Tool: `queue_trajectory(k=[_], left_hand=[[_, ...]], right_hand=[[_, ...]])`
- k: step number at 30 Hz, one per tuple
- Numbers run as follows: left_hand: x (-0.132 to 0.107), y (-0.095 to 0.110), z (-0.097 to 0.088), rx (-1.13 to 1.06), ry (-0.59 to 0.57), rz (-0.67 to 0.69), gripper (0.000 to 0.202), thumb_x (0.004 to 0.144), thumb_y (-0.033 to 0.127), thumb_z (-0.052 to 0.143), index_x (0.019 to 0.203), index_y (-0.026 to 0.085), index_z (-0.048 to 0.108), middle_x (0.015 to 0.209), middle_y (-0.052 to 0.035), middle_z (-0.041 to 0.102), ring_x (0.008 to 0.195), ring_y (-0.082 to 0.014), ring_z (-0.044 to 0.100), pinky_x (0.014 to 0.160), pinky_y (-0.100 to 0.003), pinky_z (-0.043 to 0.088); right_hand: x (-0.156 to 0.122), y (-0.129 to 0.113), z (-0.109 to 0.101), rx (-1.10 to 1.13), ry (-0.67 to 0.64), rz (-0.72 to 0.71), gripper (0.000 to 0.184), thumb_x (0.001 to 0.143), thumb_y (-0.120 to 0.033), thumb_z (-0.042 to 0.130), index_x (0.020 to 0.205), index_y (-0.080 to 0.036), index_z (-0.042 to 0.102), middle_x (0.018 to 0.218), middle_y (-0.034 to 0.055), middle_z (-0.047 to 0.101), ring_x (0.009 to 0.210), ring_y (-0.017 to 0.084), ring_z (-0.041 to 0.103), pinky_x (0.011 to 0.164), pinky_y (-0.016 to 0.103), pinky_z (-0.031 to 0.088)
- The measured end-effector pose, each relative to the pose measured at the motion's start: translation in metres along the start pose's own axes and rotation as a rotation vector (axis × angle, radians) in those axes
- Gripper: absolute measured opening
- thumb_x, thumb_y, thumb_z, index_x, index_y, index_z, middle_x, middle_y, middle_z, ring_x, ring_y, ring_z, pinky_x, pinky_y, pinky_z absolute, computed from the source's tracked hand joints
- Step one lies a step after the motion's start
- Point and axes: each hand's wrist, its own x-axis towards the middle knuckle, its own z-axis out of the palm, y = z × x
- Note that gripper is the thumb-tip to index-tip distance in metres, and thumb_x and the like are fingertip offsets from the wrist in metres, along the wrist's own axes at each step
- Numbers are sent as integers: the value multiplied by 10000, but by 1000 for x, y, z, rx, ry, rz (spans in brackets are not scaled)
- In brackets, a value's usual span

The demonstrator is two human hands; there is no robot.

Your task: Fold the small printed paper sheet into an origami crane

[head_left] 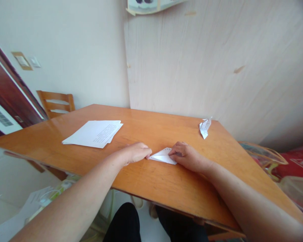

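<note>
A small white folded paper (163,156) lies flat on the orange wooden table (154,188) in front of me. My left hand (135,152) is curled, its fingertips pinching the paper's pointed left end. My right hand (187,155) is closed too, with its fingers pressed down on the right side of the same paper. Both forearms reach in from the bottom of the view.
A stack of white printed sheets (94,133) lies at the table's left. A finished folded paper figure (205,127) sits near the far right edge. A wooden chair (56,103) stands behind the table. A pale wooden panel (217,60) leans against the wall.
</note>
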Motion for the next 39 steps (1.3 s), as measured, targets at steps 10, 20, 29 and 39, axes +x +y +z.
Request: queue_trajectory(k=[10, 20, 29, 39], left_hand=[[6, 0, 9, 36, 15, -66, 262, 708, 443, 568, 606, 204, 532, 560, 17, 480, 571, -161, 422, 562, -305, 237], [8, -5, 8, 15, -7, -65, 219, 681, 406, 581, 598, 205, 554, 532, 19, 472, 572, -159, 419, 568, -297, 249], [6, -6, 5, -13, -40, -21, 271, 704, 471, 586, 650, 207, 607, 587, 17, 509, 597, -160, 429, 576, -293, 266], [5, -10, 7, 14, -13, 8, 288, 728, 480, 598, 687, 195, 605, 604, 26, 517, 585, -145, 430, 567, -277, 252]], right_hand=[[0, -2, -2, 15, -4, 3, 204, 837, -92, 591, 878, -232, 733, 921, 40, 668, 883, 193, 612, 817, 325, 469], [0, -2, -2, 13, 4, 3, 185, 847, -100, 599, 873, -231, 727, 925, 40, 669, 877, 190, 612, 815, 325, 472], [-1, -1, -2, -5, -4, 2, 195, 847, -98, 598, 881, -241, 726, 930, 39, 667, 896, 196, 607, 832, 336, 465], [0, -4, -3, 1, -7, 7, 203, 841, -86, 591, 869, -233, 727, 917, 37, 669, 886, 190, 612, 825, 324, 470]])
